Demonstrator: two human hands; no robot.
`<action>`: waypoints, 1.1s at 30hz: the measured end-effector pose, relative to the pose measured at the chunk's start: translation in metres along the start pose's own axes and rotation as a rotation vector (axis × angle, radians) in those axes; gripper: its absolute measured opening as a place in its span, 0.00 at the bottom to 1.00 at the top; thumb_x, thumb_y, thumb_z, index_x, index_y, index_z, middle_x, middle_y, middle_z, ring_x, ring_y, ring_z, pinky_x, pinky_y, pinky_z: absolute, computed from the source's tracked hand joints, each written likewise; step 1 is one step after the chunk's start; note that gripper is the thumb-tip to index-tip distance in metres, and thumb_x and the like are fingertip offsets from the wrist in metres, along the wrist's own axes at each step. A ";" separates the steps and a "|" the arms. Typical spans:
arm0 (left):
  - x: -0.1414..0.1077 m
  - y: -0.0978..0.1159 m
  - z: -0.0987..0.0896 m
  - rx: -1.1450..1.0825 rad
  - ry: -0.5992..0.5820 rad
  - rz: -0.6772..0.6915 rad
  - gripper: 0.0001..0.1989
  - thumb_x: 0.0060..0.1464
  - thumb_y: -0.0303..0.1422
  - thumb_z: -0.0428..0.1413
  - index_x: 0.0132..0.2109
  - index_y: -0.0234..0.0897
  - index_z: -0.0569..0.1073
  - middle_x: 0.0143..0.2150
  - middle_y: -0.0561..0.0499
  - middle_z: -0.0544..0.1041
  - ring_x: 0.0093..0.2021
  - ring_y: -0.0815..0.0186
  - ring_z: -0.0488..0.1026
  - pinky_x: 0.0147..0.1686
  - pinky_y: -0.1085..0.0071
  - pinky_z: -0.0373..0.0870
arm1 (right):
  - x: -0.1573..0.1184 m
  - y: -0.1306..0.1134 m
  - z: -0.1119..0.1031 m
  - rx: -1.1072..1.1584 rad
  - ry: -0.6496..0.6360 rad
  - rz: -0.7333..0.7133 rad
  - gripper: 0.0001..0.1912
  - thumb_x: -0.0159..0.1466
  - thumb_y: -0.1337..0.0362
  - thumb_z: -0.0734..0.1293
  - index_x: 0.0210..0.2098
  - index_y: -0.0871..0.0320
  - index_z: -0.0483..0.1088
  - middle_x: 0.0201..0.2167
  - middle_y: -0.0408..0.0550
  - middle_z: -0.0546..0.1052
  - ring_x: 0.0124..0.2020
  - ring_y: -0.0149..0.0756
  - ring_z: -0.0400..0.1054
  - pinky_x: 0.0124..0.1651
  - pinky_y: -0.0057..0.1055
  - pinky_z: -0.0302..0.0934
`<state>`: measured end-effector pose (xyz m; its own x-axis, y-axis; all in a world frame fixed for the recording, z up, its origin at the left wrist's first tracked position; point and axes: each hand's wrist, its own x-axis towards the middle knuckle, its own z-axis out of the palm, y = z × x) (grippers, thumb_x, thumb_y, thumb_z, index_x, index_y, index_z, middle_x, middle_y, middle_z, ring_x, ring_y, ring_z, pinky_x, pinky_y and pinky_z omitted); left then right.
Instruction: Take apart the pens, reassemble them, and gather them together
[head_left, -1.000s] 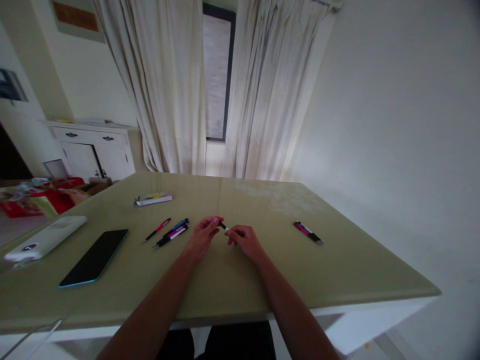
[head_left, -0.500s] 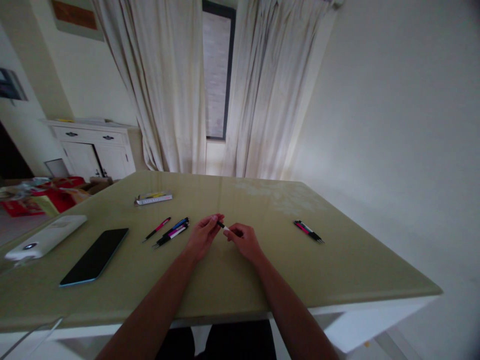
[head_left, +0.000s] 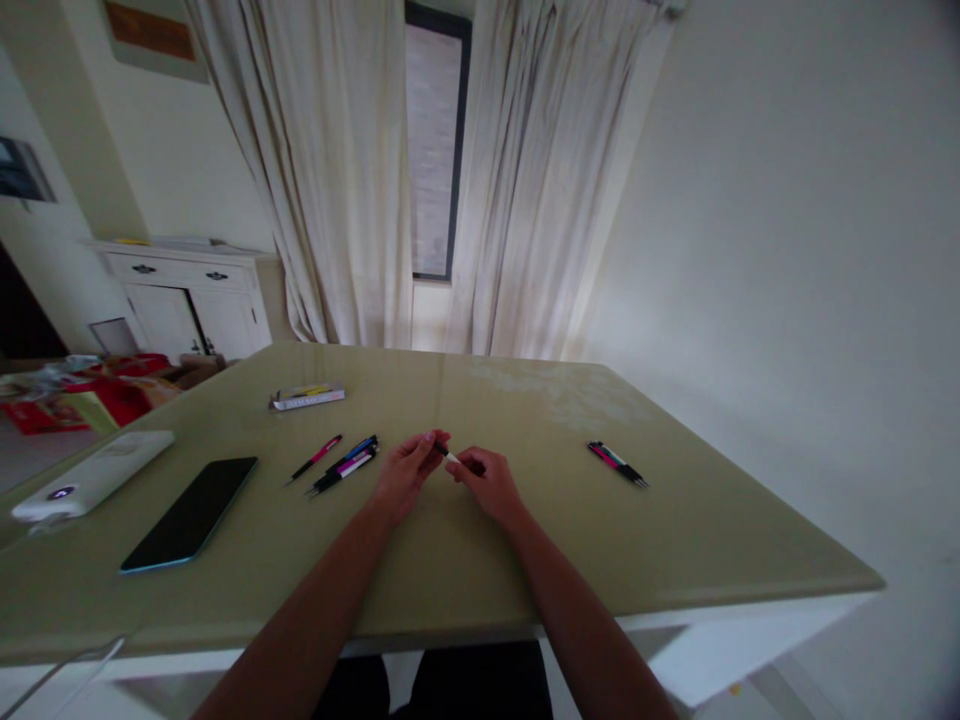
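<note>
A black-and-white pen is held between my two hands over the middle of the table. My left hand pinches its black end, while my right hand grips the white end. The fingers hide parts of the pen. Left of my left hand lie several pens: a group with blue, purple and white parts, and a red-and-black pen beside them. Farther right, a small bunch of pens with black, red and green parts rests on the table.
The pale green table carries a dark phone and a white device with a cable at the left. An opened narrow box with something yellow lies farther back. A wall stands along the right side.
</note>
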<state>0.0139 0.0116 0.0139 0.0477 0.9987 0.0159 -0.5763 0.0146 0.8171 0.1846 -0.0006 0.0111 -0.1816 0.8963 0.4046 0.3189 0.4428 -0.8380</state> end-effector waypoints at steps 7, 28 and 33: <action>-0.001 -0.001 -0.001 0.062 -0.072 0.063 0.19 0.45 0.46 0.68 0.38 0.35 0.82 0.41 0.45 0.82 0.39 0.66 0.77 0.42 0.72 0.72 | 0.001 0.000 -0.001 0.081 -0.141 0.024 0.18 0.65 0.50 0.67 0.29 0.58 0.76 0.22 0.44 0.77 0.22 0.30 0.65 0.27 0.26 0.58; 0.006 0.006 -0.006 -0.201 0.073 -0.022 0.05 0.55 0.30 0.64 0.39 0.34 0.81 0.39 0.48 0.83 0.33 0.73 0.79 0.36 0.80 0.77 | 0.006 0.009 -0.018 0.803 -0.046 0.271 0.21 0.56 0.49 0.75 0.44 0.54 0.77 0.42 0.50 0.80 0.36 0.34 0.74 0.38 0.30 0.67; 0.004 0.004 -0.005 -0.177 -0.020 -0.017 0.10 0.51 0.31 0.67 0.41 0.33 0.81 0.39 0.48 0.83 0.33 0.73 0.79 0.37 0.80 0.78 | 0.005 0.012 -0.025 0.887 -0.025 0.280 0.19 0.57 0.51 0.75 0.43 0.54 0.77 0.34 0.46 0.79 0.33 0.32 0.73 0.39 0.30 0.68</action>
<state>0.0073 0.0155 0.0146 0.0736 0.9972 0.0160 -0.7102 0.0411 0.7028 0.2107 0.0101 0.0122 -0.2289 0.9624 0.1460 -0.4719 0.0215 -0.8814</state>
